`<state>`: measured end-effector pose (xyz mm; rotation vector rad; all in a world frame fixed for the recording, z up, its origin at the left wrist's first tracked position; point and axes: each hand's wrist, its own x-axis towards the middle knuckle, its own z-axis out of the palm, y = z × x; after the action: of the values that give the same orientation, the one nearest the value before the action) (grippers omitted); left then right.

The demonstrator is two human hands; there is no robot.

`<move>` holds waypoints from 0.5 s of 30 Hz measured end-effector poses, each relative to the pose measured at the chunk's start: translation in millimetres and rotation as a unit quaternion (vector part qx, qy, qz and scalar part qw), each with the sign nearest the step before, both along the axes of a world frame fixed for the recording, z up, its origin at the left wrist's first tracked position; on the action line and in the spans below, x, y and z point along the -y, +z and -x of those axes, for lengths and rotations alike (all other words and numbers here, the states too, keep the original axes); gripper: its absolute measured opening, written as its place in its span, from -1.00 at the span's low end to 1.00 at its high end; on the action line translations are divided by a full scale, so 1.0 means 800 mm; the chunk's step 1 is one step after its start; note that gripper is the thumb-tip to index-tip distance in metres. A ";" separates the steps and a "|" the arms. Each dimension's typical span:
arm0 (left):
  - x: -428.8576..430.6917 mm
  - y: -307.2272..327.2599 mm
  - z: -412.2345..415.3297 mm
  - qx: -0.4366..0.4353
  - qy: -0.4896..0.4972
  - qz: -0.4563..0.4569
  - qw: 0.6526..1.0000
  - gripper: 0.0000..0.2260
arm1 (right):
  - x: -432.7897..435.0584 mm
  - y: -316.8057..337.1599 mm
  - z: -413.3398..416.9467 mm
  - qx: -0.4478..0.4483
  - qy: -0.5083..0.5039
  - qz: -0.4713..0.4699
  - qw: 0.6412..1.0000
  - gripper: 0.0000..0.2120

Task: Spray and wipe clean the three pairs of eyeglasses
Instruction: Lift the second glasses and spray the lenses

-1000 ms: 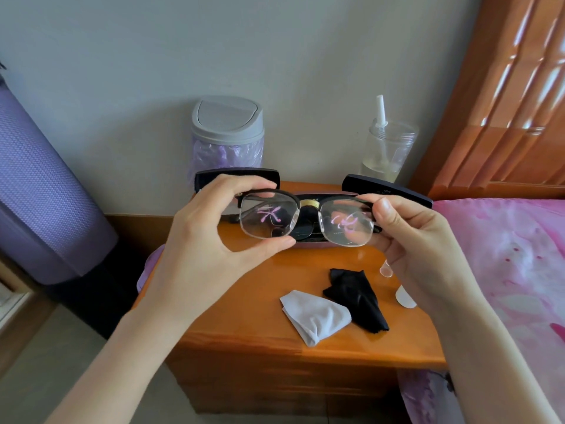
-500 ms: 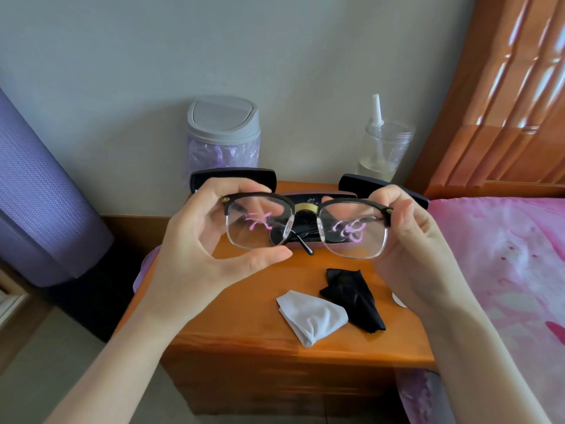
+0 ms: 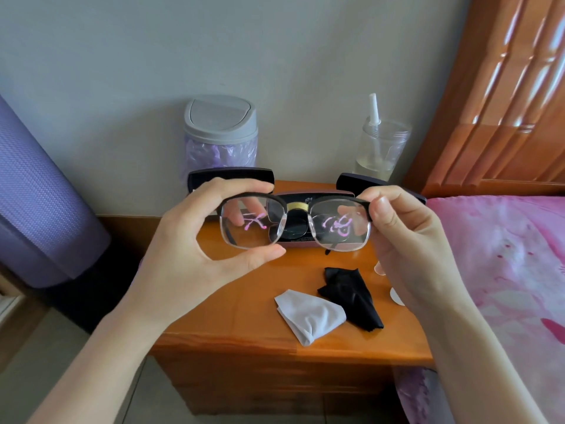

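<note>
Nightstand (image 3: 232, 301): white cloth (image 3: 308, 316) near front edge | eyeglasses (image 3: 253, 223) pinched by left hand (image 3: 195, 261), right hand (image 3: 412, 249) | lens smears risked from fingertips (image 3: 272, 254).

Eyeglasses (image 3: 250, 223) pinched between both hands (image 3: 195, 255) (image 3: 409, 249)

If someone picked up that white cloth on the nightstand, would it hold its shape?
Probably not: the white cloth lies crumpled in soft folds, so it likely droops. It looks thin, so probably very light. On the smooth nightstand it would likely slide when pushed, not roll.
</note>
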<state>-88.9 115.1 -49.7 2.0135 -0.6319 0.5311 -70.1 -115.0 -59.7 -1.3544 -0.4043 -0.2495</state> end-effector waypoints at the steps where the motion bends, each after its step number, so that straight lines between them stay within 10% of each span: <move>1: 0.000 0.000 0.000 0.004 0.000 -0.008 1.000 -0.55 | 0.001 0.000 0.000 0.001 -0.006 0.006 1.000 -0.71; 15: -0.002 -0.013 -0.002 0.025 -0.006 0.012 1.000 -0.58 | 0.072 -0.015 0.040 0.011 -0.339 0.201 0.919 -0.83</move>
<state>-87.2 116.8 -60.3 1.9770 -0.6645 0.5797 -102.3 -172.7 -71.5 -1.8731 0.0206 -0.7889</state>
